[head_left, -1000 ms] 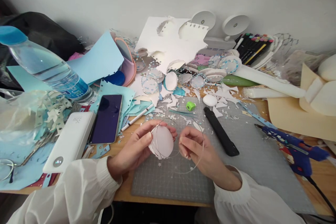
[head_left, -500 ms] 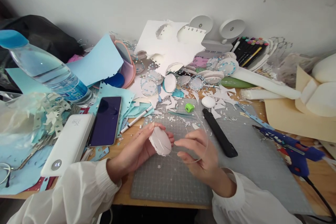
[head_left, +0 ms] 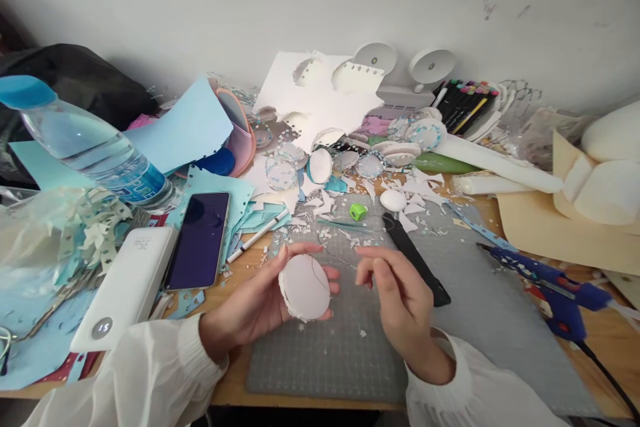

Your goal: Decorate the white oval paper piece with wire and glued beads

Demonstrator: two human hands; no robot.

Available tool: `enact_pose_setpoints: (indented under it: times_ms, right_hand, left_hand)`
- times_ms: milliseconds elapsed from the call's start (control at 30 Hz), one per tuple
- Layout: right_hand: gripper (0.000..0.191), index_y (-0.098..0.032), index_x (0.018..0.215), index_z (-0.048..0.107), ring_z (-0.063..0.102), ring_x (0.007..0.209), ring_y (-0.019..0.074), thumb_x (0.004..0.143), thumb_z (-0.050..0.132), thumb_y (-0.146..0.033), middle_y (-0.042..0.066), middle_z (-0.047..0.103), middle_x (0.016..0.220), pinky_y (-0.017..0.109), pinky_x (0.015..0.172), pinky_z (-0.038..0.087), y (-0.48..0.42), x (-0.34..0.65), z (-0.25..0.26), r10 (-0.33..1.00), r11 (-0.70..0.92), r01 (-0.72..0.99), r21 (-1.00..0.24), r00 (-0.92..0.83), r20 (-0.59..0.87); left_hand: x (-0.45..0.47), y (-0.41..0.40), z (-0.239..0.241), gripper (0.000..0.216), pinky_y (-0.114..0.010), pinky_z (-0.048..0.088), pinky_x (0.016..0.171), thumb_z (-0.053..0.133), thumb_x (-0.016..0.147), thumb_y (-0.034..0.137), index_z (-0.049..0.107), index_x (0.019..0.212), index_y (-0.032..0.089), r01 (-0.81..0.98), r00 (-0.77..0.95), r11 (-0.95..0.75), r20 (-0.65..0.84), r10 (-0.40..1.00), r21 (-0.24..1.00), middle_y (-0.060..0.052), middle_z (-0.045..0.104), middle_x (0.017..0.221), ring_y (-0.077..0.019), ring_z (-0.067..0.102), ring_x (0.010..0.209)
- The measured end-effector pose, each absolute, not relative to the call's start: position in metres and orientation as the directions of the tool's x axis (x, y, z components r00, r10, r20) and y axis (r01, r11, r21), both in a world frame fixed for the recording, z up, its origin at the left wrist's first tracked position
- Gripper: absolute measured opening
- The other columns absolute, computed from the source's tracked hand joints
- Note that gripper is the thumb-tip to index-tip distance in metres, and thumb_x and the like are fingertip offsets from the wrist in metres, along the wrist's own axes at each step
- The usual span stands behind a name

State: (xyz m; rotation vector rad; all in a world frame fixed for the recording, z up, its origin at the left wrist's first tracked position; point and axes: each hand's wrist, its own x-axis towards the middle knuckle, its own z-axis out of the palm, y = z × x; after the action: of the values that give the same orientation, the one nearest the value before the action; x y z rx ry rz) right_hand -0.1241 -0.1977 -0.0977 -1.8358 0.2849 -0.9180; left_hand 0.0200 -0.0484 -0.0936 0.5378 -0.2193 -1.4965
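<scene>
The left hand (head_left: pixel 260 300) clasps a white disc (head_left: pixel 305 287) with curled fingers, and the right hand (head_left: pixel 400 297), fingers bent, perhaps pinches a thin thread (head_left: pixel 345 262).

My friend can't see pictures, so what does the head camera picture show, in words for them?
A person's left hand holds a round white disc above a grey cutting mat, with the right hand close beside it. Paper scraps, a phone, a water bottle and a blue glue gun lie around.

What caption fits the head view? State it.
Left hand holds a white paper disc over the cutting mat, right hand alongside.
</scene>
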Motion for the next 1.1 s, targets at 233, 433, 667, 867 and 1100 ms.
enact_pose_setpoints:
  times_ms: [233, 433, 667, 867, 1100]
  right_hand:
    - [0.028, -0.022, 0.099, 0.069, 0.055, 0.061, 0.0101, 0.102, 0.04, -0.023, -0.001, 0.06, 0.067, 0.021, 0.052, 0.044, -0.1973, -0.1228, -0.097, -0.65, -0.266, 0.301, -0.916, 0.645, 0.401]
    - [0.028, -0.022, 0.095, 0.069, 0.054, 0.063, 0.0102, 0.102, 0.041, -0.022, -0.001, 0.059, 0.067, 0.023, 0.055, 0.043, -0.1973, -0.1257, -0.097, -0.642, -0.307, 0.281, -0.909, 0.644, 0.416]
    - [0.029, -0.023, 0.098, 0.069, 0.053, 0.063, 0.0112, 0.101, 0.041, -0.02, -0.001, 0.058, 0.068, 0.025, 0.055, 0.042, -0.1967, -0.1268, -0.099, -0.629, -0.318, 0.275, -0.907, 0.655, 0.419]
    - [0.028, -0.022, 0.099, 0.068, 0.053, 0.063, 0.0113, 0.101, 0.04, -0.018, -0.001, 0.058, 0.069, 0.026, 0.056, 0.041, -0.1964, -0.1276, -0.0984, -0.602, -0.36, 0.269, -0.893, 0.665, 0.443]
    - [0.026, -0.02, 0.101, 0.066, 0.055, 0.064, 0.0125, 0.098, 0.041, -0.013, 0.0, 0.058, 0.07, 0.029, 0.062, 0.045, -0.197, -0.1281, -0.0944, -0.512, -0.578, 0.197, -0.792, 0.668, 0.54]
  left_hand:
    - [0.025, -0.0487, -0.0863, 0.042, -0.043, 0.051, 0.098, 0.05, 0.098, 0.038, 0.057, 0.134, 0.018, 0.914, 0.073, 0.041, -0.064, -0.995, 0.404, -0.017, 0.067, 0.127, -0.0279, 0.063, 0.118]
    - [0.0251, -0.0455, -0.088, 0.049, -0.041, 0.05, 0.101, 0.054, 0.096, 0.037, 0.054, 0.139, 0.015, 0.888, 0.116, 0.09, -0.03, -0.993, 0.451, -0.018, 0.06, 0.137, -0.0291, 0.058, 0.124]
    - [0.0247, -0.0455, -0.0911, 0.05, -0.039, 0.048, 0.104, 0.054, 0.096, 0.041, 0.057, 0.136, 0.011, 0.897, 0.116, 0.092, -0.03, -0.993, 0.433, -0.017, 0.058, 0.14, -0.0271, 0.057, 0.127]
    - [0.025, -0.0466, -0.0904, 0.049, -0.037, 0.046, 0.107, 0.053, 0.096, 0.043, 0.06, 0.132, 0.01, 0.918, 0.08, 0.063, -0.028, -0.996, 0.391, -0.017, 0.062, 0.135, -0.0246, 0.06, 0.124]
    - [0.0235, -0.0447, -0.0921, 0.053, -0.034, 0.043, 0.107, 0.056, 0.094, 0.045, 0.059, 0.133, 0.009, 0.915, 0.065, 0.044, -0.039, -0.997, 0.4, -0.016, 0.066, 0.13, -0.0246, 0.062, 0.121]
